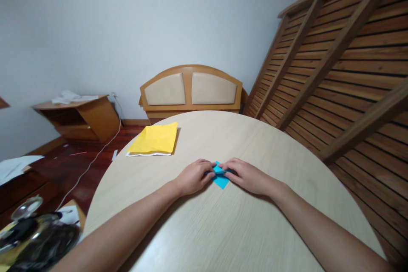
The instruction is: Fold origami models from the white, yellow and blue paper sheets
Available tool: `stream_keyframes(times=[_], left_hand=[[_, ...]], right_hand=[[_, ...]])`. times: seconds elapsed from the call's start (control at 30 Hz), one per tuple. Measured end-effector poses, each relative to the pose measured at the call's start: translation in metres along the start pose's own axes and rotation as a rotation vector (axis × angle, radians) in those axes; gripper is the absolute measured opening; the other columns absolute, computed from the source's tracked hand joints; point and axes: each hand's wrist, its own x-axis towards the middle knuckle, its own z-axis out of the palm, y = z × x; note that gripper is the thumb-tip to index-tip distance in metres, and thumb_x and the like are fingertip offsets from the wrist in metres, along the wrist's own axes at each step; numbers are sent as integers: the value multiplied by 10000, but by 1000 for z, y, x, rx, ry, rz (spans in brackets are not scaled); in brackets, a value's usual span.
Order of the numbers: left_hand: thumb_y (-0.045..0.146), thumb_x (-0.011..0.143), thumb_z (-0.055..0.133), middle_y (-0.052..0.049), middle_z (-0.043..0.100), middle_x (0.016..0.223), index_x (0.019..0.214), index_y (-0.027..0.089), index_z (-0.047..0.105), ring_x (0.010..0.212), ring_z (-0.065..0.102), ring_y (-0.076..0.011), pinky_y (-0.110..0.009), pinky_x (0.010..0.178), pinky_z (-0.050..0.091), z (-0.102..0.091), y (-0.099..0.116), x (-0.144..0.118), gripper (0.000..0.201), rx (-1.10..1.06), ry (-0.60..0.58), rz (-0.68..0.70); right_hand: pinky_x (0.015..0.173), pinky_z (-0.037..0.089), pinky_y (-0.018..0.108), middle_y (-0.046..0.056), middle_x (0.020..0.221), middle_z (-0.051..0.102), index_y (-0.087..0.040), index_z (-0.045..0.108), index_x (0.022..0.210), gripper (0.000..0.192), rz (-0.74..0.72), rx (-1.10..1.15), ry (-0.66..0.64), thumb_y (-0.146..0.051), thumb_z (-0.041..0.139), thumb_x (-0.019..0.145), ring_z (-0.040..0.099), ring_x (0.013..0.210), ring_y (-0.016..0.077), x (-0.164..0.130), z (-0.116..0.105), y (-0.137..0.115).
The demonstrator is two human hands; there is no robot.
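A small piece of blue paper (221, 181) lies on the round wooden table (204, 225), one corner pointing toward me and another away. A raised fold runs across its middle. My left hand (196, 175) pinches the left end of that fold between thumb and fingers. At the right end, my right hand (244, 174) grips the paper in the same way. The fingers cover both side corners of the paper.
Yellow paper sheets (154, 138) with white beneath lie at the table's left. Beyond stands a headboard (188, 108) against the wall. Wooden slatted panels (306, 59) lean at the right. A low cabinet (105, 119) and a white cable (95, 159) are at left.
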Motion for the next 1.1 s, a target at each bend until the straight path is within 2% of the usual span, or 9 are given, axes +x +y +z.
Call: stream_keyframes(times=[0.13, 0.23, 0.37, 0.5, 0.6, 0.77, 0.97, 1.1], left_hand=[[245, 1020, 434, -103, 712, 1150, 1063, 178, 665, 1088, 632, -227, -352, 973, 495, 3, -1, 2, 244, -13, 33, -55], [235, 1009, 444, -103, 718, 1050, 1063, 173, 665, 1039, 639, -233, -355, 931, 511, 6, -4, 3, 236, -18, 58, -100], [203, 969, 508, -116, 700, 1152, 1225, 170, 599, 1072, 638, -238, -378, 953, 509, 10, -9, 1, 274, -94, 112, -130], [164, 943, 527, -118, 694, 1198, 1348, 176, 507, 1091, 644, -237, -404, 971, 508, 13, -12, 0, 406, -137, 125, -142], [145, 920, 544, -126, 686, 1206, 1309, 160, 546, 1104, 638, -241, -404, 983, 506, 14, -12, 0, 389, -118, 138, -139], [121, 900, 570, -85, 720, 1156, 1120, 182, 681, 1101, 620, -242, -397, 1007, 480, 12, -10, 3, 254, -39, 134, -72], [110, 905, 592, -73, 743, 1126, 1072, 181, 725, 1066, 636, -233, -381, 991, 479, 10, -10, 4, 225, -46, 117, -68], [115, 884, 637, -83, 729, 1178, 1086, 180, 731, 1101, 636, -234, -380, 1015, 464, 9, -9, 4, 232, -83, 108, -40]], right_hand=[[956, 480, 402, 92, 1165, 714, -245, 675, 1189, 262, 75, 63, 67, -304, 507, 998, 645, 1072, 249, 4, 4, -2], [925, 497, 405, 115, 1175, 716, -217, 554, 1334, 352, 181, 187, 142, -327, 469, 1011, 665, 1058, 249, 6, 9, -3], [877, 509, 388, 87, 1052, 750, -215, 478, 1372, 371, 229, 286, 161, -321, 446, 1017, 689, 977, 231, 7, 15, -1], [889, 510, 361, 82, 1109, 724, -223, 516, 1331, 364, 213, 286, 208, -218, 502, 968, 678, 1005, 208, 8, 19, 2], [912, 504, 381, 92, 1144, 707, -211, 615, 1242, 323, 175, 172, 239, -175, 539, 930, 660, 1020, 219, 10, 21, 5], [983, 456, 443, 87, 1104, 726, -226, 734, 1103, 248, 94, -40, 196, -191, 554, 937, 616, 1072, 255, 11, 20, 8], [1012, 446, 462, 104, 1190, 703, -226, 743, 1146, 269, 117, -68, 181, -296, 646, 905, 586, 1142, 282, 9, 21, 11], [1033, 435, 468, 114, 1199, 705, -199, 747, 1132, 276, 158, -8, 214, -287, 674, 880, 593, 1153, 285, 9, 26, 15]])
